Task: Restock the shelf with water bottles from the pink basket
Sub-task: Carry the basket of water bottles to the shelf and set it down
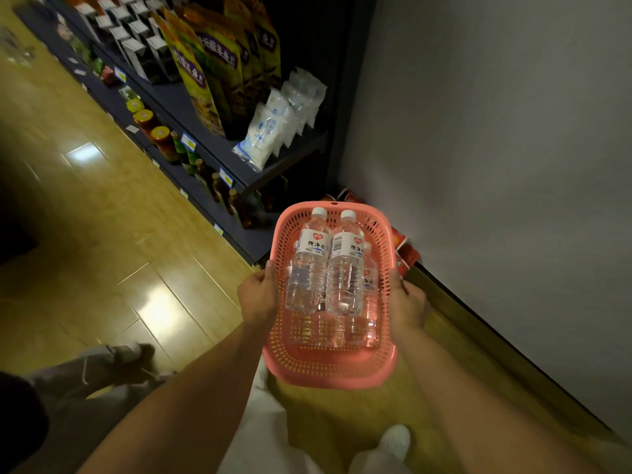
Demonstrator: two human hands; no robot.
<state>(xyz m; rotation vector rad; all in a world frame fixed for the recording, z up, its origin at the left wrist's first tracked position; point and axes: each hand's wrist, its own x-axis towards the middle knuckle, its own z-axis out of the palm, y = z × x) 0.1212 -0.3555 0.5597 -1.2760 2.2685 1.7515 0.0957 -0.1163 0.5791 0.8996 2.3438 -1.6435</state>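
Observation:
I hold a pink perforated basket [328, 366] in front of me above the floor. My left hand [258, 295] grips its left rim and my right hand [407, 304] grips its right rim. Several clear water bottles lie inside, white caps pointing away from me. Two lie on top: the left water bottle [307, 265] and the right water bottle [345, 268], with others beneath them. The dark shelf [191, 107] stands ahead to the left, its near end close to the basket's far edge.
The shelf holds white bags [270, 128], yellow-purple snack packs [212, 63], jars and dark bottles [222, 189] lower down. A grey wall [496, 165] runs along the right with red packages [405, 251] at its foot. Another person's legs [113, 367] stand at the left on the glossy floor.

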